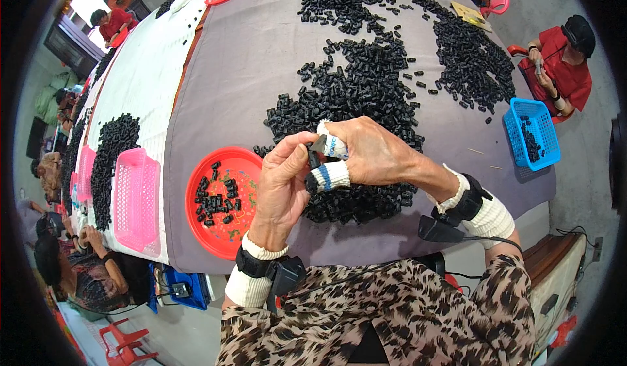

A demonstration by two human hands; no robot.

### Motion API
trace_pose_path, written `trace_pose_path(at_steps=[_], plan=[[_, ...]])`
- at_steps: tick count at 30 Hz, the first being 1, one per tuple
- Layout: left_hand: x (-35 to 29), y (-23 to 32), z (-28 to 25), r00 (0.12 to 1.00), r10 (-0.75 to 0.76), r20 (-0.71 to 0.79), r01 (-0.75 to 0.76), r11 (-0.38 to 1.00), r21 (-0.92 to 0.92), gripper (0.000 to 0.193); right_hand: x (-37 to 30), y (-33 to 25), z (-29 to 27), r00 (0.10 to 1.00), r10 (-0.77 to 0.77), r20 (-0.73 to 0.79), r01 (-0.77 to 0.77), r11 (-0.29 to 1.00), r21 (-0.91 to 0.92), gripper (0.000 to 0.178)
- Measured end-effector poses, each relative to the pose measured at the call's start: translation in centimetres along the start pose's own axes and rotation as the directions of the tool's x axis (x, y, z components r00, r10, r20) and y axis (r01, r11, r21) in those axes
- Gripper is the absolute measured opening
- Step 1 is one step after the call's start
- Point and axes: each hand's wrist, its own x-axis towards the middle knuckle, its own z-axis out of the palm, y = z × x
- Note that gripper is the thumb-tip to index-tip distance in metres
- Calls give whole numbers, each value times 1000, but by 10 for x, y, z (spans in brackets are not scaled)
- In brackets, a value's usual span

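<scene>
My left hand [282, 182] pinches a small black cylindrical part [314, 159] between thumb and fingertips. My right hand [379, 151] meets it from the right, closed on a small flat, grey, blade-like piece [319, 144] that touches the black part's upper end. White knitted finger covers wrap my right thumb and forefinger. Beneath both hands spreads a large heap of the same black parts [356, 91]. Left of my left hand sits a round red tray [196, 225] with a small scatter of black parts in it.
A grey cloth covers the table [228, 72]. At the right edge stands a blue basket [554, 134] with some black parts; a pink basket [137, 202] is on the white-covered table at left. More black heaps lie farther off. A co-worker in red [565, 72] sits at right, others at left.
</scene>
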Motion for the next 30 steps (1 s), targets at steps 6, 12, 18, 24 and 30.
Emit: trace_pose_path(at_steps=[6, 12, 18, 24, 30], plan=[[-1, 1, 0, 1000, 2, -10, -2, 999, 40, 21, 2, 7, 1, 998, 9, 56, -4, 996, -87, 41], [0, 1, 0, 1000, 6, 0, -6, 998, 65, 22, 0, 8, 2, 999, 5, 42, 0, 995, -102, 40], [-1, -1, -3, 999, 32, -25, -28, 992, 123, 22, 1, 10, 6, 999, -40, 21, 42, 990, -131, 39], [-3, 2, 7, 1000, 29, -8, -29, 997, 73, 22, -1, 2, 0, 1000, -29, -8, 28, 998, -48, 39], [-3, 1, 4, 999, 34, -3, -34, 997, 76, 22, 1, 4, 1, 1000, 2, 26, 0, 997, -75, 41]])
